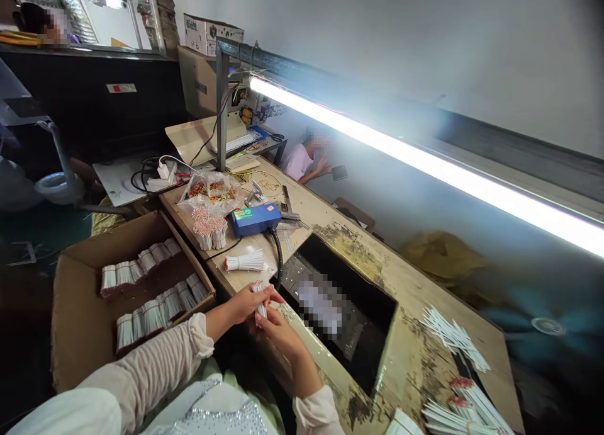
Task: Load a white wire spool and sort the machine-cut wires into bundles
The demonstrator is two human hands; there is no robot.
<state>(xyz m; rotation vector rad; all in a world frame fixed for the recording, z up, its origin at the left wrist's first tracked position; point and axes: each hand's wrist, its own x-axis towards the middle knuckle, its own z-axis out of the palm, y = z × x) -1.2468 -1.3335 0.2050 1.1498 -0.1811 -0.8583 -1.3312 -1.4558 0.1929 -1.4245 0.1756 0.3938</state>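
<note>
A bundle of thin white sticks with reddish tips is held upright between both hands at the bench's near edge. My left hand is closed round its upper part. Lower down, my right hand grips it with the thumb and fingers. Just beyond the hands lies a similar banded bundle on its side. Several more bundles stand tips-up in a cluster beside a blue box-shaped device with a black cable.
Left, an open cardboard box holds two rows of banded bundles. A dark recess cuts into the workbench. Loose white sticks lie right. A lit tube lamp hangs overhead. Another person sits beyond the bench.
</note>
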